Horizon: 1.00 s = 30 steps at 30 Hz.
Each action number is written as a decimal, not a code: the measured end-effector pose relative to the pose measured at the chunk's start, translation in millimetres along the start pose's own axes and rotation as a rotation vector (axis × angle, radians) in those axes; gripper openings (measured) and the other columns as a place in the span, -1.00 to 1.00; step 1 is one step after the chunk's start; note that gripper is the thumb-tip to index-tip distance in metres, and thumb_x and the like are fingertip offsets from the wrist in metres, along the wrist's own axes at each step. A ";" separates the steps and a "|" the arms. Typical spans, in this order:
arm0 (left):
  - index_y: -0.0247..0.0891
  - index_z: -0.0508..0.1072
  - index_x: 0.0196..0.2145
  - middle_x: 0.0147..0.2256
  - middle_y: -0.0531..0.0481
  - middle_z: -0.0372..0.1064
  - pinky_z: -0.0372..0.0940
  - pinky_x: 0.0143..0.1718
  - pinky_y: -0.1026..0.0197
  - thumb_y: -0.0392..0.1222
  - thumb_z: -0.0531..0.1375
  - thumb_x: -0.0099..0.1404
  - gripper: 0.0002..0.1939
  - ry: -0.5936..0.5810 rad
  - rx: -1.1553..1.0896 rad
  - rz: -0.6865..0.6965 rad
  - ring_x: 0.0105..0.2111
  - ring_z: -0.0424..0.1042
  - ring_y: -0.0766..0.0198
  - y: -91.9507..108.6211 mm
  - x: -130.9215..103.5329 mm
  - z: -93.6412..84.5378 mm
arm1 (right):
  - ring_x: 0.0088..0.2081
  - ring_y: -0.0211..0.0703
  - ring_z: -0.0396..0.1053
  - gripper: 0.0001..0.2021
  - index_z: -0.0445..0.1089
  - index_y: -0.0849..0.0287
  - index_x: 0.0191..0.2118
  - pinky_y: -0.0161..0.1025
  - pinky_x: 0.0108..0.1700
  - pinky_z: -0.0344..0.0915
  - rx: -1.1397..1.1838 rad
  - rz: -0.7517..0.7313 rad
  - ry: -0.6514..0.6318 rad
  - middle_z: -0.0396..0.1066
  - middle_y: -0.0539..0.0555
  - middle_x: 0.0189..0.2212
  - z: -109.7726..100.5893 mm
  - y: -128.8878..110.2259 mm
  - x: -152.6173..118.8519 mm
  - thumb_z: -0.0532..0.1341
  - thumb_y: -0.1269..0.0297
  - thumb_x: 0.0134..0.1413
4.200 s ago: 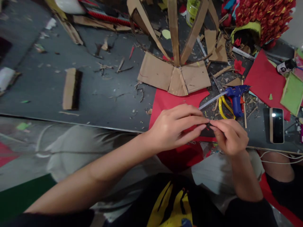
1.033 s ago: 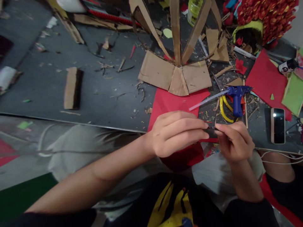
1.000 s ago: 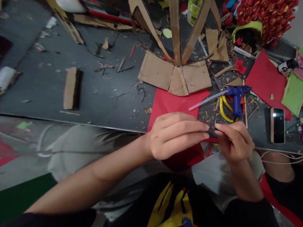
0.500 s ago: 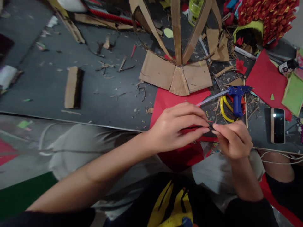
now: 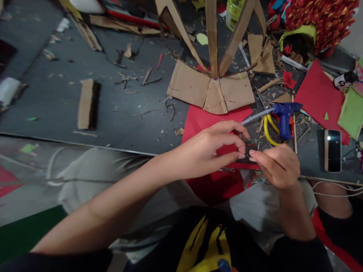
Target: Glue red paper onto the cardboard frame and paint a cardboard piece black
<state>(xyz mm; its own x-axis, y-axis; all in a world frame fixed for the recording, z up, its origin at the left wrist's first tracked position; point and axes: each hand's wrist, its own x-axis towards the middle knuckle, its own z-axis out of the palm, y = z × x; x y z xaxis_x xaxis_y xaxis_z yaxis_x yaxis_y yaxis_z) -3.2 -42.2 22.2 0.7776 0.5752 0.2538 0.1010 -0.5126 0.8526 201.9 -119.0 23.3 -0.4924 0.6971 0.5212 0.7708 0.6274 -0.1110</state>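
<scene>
My left hand point(image 5: 217, 147) reaches in over red paper point(image 5: 195, 121) at the table's front edge, thumb and fingertips brought together in a pinch. Just right of it, my right hand point(image 5: 279, 164) also pinches with thumb and forefinger. A small gap separates the two sets of fingertips, and whatever they hold is too small to make out. Behind the hands lies a blue glue gun point(image 5: 285, 119) with a clear glue stick point(image 5: 258, 116) jutting out leftward. Scissors with yellow handles point(image 5: 268, 132) sit beside it. Farther back stands a cardboard frame point(image 5: 214, 94) with upright strips and folded flaps.
A phone point(image 5: 332, 151) lies at the right front edge. Left on the table is a cardboard block point(image 5: 86, 104). Scraps are scattered around. At the back right are a red petal-covered piece point(image 5: 323, 22) and a jar point(image 5: 234, 17). Another person's knee point(image 5: 333, 198) shows at right.
My left hand has shifted slightly left with its upper fingers lifting and curling. My right hand has moved a little left. The gap between the fingertips is slightly wider.
</scene>
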 end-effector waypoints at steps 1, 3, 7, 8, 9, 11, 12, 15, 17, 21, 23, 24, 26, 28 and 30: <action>-0.31 0.43 -0.35 -0.13 -0.09 0.30 0.23 0.01 0.25 -0.38 0.07 0.27 -0.86 -0.011 0.023 0.002 -0.08 0.32 0.29 0.3 -0.1 0.0 | -0.47 -0.34 0.24 -0.79 0.37 0.17 -0.12 -0.30 -0.37 0.14 -0.002 -0.003 -0.005 0.36 -0.06 -0.52 0.4 0.0 -0.2 0.21 0.45 0.08; -0.32 0.40 -0.33 -0.12 -0.11 0.29 0.22 0.02 0.24 -0.41 0.04 0.27 -0.85 -0.023 0.070 0.012 -0.07 0.31 0.27 1.1 -0.4 0.4 | -0.47 -0.34 0.24 -0.78 0.37 0.17 -0.12 -0.30 -0.36 0.14 -0.009 -0.004 -0.012 0.36 -0.06 -0.52 1.2 -0.3 -0.8 0.20 0.45 0.09; -0.33 0.35 -0.32 -0.14 -0.14 0.29 0.25 -0.04 0.22 -0.43 0.01 0.26 -0.86 -0.028 0.132 0.018 -0.08 0.30 0.24 2.1 -0.4 3.2 | -0.47 -0.34 0.25 -0.80 0.38 0.16 -0.13 -0.30 -0.35 0.14 -0.024 0.021 -0.004 0.35 -0.06 -0.53 2.8 -1.6 -1.3 0.18 0.44 0.11; -0.33 0.33 -0.32 -0.15 -0.15 0.29 0.26 -0.06 0.22 -0.42 0.00 0.26 -0.86 -0.020 0.145 0.022 -0.09 0.31 0.24 1.8 -0.3 4.6 | -0.46 -0.34 0.26 -0.81 0.38 0.16 -0.14 -0.30 -0.34 0.15 -0.027 0.033 0.005 0.35 -0.06 -0.53 3.1 -2.1 -1.1 0.18 0.44 0.10; -0.33 0.32 -0.32 -0.15 -0.15 0.29 0.28 -0.08 0.21 -0.42 -0.01 0.27 -0.86 -0.007 0.162 0.028 -0.10 0.31 0.24 1.3 -0.3 6.2 | -0.46 -0.33 0.26 -0.83 0.39 0.17 -0.16 -0.30 -0.34 0.15 -0.030 0.043 0.016 0.35 -0.06 -0.54 3.5 -2.7 -0.8 0.18 0.44 0.10; -0.32 0.30 -0.33 -0.16 -0.17 0.30 0.29 -0.11 0.20 -0.43 -0.02 0.26 -0.86 0.030 0.212 0.054 -0.12 0.31 0.23 -0.1 -0.3 9.9 | -0.48 -0.33 0.27 -0.84 0.39 0.19 -0.17 -0.30 -0.35 0.16 -0.039 0.061 0.036 0.35 -0.06 -0.55 4.2 -3.9 -0.2 0.20 0.43 0.09; -0.33 0.30 -0.33 -0.17 -0.17 0.30 0.30 -0.13 0.20 -0.44 -0.03 0.26 -0.85 0.054 0.243 0.072 -0.12 0.31 0.23 -0.8 -0.4 11.8 | -0.49 -0.33 0.27 -0.84 0.39 0.19 -0.18 -0.29 -0.36 0.16 -0.045 0.070 0.046 0.35 -0.06 -0.56 4.5 -4.5 0.0 0.21 0.42 0.08; -0.32 0.28 -0.36 -0.19 -0.19 0.33 0.32 -0.15 0.18 -0.46 -0.03 0.25 -0.85 0.119 0.333 0.128 -0.14 0.33 0.21 -2.0 -0.8 16.3 | -0.51 -0.33 0.27 -0.82 0.39 0.19 -0.17 -0.29 -0.38 0.16 -0.069 0.100 0.070 0.35 -0.06 -0.57 5.1 -6.1 0.4 0.23 0.40 0.05; -0.31 0.28 -0.37 -0.21 -0.19 0.35 0.34 -0.17 0.19 -0.45 -0.03 0.26 -0.85 0.153 0.356 0.150 -0.16 0.35 0.22 -1.6 -0.9 17.4 | -0.51 -0.32 0.28 -0.82 0.39 0.18 -0.18 -0.29 -0.39 0.17 -0.077 0.126 0.081 0.37 -0.05 -0.56 5.0 -6.9 0.8 0.24 0.41 0.04; -0.28 0.30 -0.36 -0.28 -0.10 0.40 0.36 -0.19 0.24 -0.40 0.06 0.26 -0.92 0.287 0.243 0.182 -0.23 0.40 0.29 1.7 -0.7 15.6 | -0.51 -0.32 0.30 -0.84 0.39 0.18 -0.19 -0.30 -0.41 0.20 -0.036 0.175 0.111 0.38 -0.05 -0.55 4.5 -7.6 2.3 0.21 0.44 0.06; -0.26 0.31 -0.37 -0.34 -0.04 0.42 0.37 -0.24 0.28 -0.41 0.13 0.22 -0.90 0.363 0.129 0.187 -0.28 0.43 0.33 3.6 -0.7 14.5 | -0.51 -0.33 0.31 -0.85 0.39 0.17 -0.20 -0.31 -0.41 0.21 -0.010 0.200 0.124 0.39 -0.05 -0.54 4.4 -7.4 2.7 0.20 0.44 0.07; -0.25 0.32 -0.38 -0.37 -0.02 0.43 0.38 -0.27 0.30 -0.43 0.15 0.20 -0.88 0.393 0.072 0.179 -0.31 0.44 0.34 4.3 -0.8 14.3 | -0.50 -0.33 0.31 -0.85 0.39 0.16 -0.20 -0.31 -0.40 0.22 0.000 0.209 0.129 0.40 -0.05 -0.54 4.4 -7.2 2.7 0.20 0.44 0.08; -0.24 0.33 -0.41 -0.41 0.01 0.44 0.39 -0.33 0.31 -0.45 0.17 0.18 -0.86 0.440 -0.017 0.150 -0.36 0.46 0.34 4.6 -0.8 14.8 | -0.50 -0.33 0.32 -0.86 0.39 0.15 -0.21 -0.32 -0.39 0.24 0.016 0.225 0.135 0.40 -0.06 -0.53 4.5 -6.7 2.4 0.20 0.43 0.08; -0.23 0.34 -0.41 -0.43 0.02 0.44 0.39 -0.36 0.30 -0.44 0.17 0.17 -0.86 0.477 -0.063 0.130 -0.39 0.46 0.34 3.8 -0.9 16.0 | -0.49 -0.33 0.32 -0.87 0.39 0.14 -0.22 -0.32 -0.38 0.25 0.027 0.239 0.129 0.41 -0.05 -0.53 4.6 -6.2 2.2 0.20 0.42 0.08; -0.24 0.36 -0.39 -0.44 0.03 0.44 0.39 -0.38 0.30 -0.41 0.18 0.18 -0.90 0.491 -0.054 0.132 -0.42 0.45 0.35 2.5 -0.8 17.0 | -0.48 -0.33 0.34 -0.88 0.39 0.13 -0.22 -0.33 -0.37 0.27 0.035 0.252 0.107 0.43 -0.05 -0.51 4.8 -6.2 2.1 0.19 0.41 0.10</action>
<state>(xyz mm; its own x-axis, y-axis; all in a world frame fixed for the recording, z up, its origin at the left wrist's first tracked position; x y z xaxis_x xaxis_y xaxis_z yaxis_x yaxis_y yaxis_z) 6.9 -54.7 16.4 0.3974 0.7461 0.5342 -0.0210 -0.5746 0.8182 194.2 -119.8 21.0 -0.2404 0.7932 0.5595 0.8483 0.4518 -0.2761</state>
